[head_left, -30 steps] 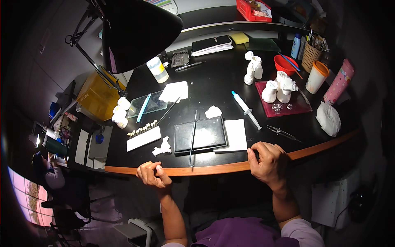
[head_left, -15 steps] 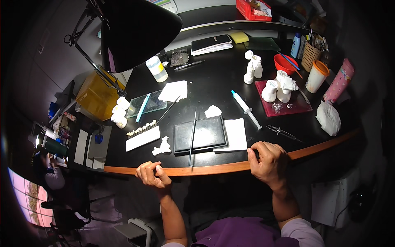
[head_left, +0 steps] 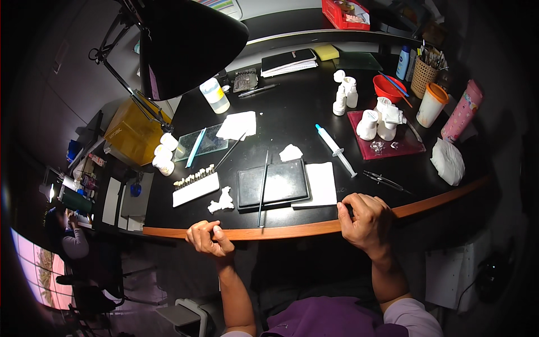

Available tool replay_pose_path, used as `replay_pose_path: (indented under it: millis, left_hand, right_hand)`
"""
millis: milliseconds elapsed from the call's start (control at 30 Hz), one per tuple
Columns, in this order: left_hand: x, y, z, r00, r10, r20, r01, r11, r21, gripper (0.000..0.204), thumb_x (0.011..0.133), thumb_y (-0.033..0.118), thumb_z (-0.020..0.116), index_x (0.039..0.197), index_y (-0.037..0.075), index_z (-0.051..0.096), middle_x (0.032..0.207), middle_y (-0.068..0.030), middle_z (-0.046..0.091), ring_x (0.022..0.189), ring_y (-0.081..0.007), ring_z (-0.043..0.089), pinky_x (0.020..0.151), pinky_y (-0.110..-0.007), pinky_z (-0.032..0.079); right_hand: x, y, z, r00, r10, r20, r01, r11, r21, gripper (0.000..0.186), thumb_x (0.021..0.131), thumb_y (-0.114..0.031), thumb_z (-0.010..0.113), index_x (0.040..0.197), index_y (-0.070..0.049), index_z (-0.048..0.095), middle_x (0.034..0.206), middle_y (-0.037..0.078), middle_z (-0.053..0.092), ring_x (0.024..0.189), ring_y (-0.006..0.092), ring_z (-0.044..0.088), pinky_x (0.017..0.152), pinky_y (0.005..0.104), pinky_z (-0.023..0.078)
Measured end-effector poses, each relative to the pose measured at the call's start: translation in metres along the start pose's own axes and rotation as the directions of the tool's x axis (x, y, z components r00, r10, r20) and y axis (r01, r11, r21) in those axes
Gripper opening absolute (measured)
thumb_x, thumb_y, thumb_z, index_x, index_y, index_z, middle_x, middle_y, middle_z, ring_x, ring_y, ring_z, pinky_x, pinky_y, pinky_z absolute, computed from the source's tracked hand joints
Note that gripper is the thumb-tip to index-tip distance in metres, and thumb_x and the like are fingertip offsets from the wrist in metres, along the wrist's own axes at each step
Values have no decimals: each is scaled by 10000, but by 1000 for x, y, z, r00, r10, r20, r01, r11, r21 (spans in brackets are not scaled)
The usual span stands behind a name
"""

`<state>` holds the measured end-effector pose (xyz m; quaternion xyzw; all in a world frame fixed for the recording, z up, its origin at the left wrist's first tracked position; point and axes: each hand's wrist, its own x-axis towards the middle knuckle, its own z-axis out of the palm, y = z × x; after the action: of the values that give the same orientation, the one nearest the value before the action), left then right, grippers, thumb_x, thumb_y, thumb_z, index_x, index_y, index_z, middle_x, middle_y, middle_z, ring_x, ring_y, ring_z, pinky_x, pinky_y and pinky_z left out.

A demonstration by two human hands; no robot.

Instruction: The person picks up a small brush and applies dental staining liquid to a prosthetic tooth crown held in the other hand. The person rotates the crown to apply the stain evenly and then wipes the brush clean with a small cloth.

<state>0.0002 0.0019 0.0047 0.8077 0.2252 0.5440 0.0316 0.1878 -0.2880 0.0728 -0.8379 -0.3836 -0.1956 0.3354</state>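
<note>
Spreading across the view, a black desk (head_left: 303, 112) has a wooden front edge (head_left: 281, 231) that both hands grip. Over its far left corner hangs a big black lamp shade (head_left: 188, 42). A dark slab (head_left: 273, 183) lies near the front edge, with a thin brush (head_left: 263, 188) laid across it and a white napkin (head_left: 321, 183) touching its right side. Right hand (head_left: 365, 220) curls its fingers over the edge just below the napkin, closed on the wood alone. Left hand (head_left: 206, 237) wraps the edge the same way, below a white strip of tooth samples (head_left: 195, 186). A syringe (head_left: 335, 150) lies aslant, right of the slab.
</note>
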Motion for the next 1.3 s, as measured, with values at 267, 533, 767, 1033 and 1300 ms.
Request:
replay_pose_path:
  millis: [267,533,767,1033,1300]
  left_hand:
    - [1,2,-1,1000,-19,11,19,1000,-12,218,883,225,560,791,60,670,830,-93,594,880,-289,562,884,-424,420]
    - [-1,-1,0,1000,-5,4,5,1000,4,223,881,228,560,791,58,673,833,-100,598,880,-293,565,883,-428,417]
    - [0,0,1,1000,-3,-2,3,1000,1,216,875,226,567,785,60,672,823,-98,599,875,-291,570,876,-425,420]
    - [2,2,1,1000,-1,-15,0,1000,-16,214,871,227,566,783,61,669,811,-96,600,864,-289,572,873,-424,424]
    - [0,0,1,1000,2,-5,-2,1000,-1,224,872,234,557,785,59,667,817,-95,598,867,-292,570,883,-429,420]
  right_hand:
    - [-1,0,0,1000,0,-3,0,1000,-5,169,877,-144,730,770,-72,620,662,72,629,611,265,661,585,382,469]
    - [0,1,1,1000,-9,-15,9,1000,8,158,877,-140,728,778,-72,625,659,72,629,604,262,658,582,382,462]
    - [0,1,-1,1000,0,7,0,1000,0,158,874,-140,729,780,-72,622,649,70,617,595,263,651,581,386,459]
    - [0,1,0,1000,-5,-2,5,1000,14,156,872,-137,729,778,-75,622,646,69,614,594,263,647,578,385,458]
    - [-1,0,0,1000,12,4,-12,1000,-8,157,873,-134,729,777,-72,623,657,68,622,607,258,657,593,382,477]
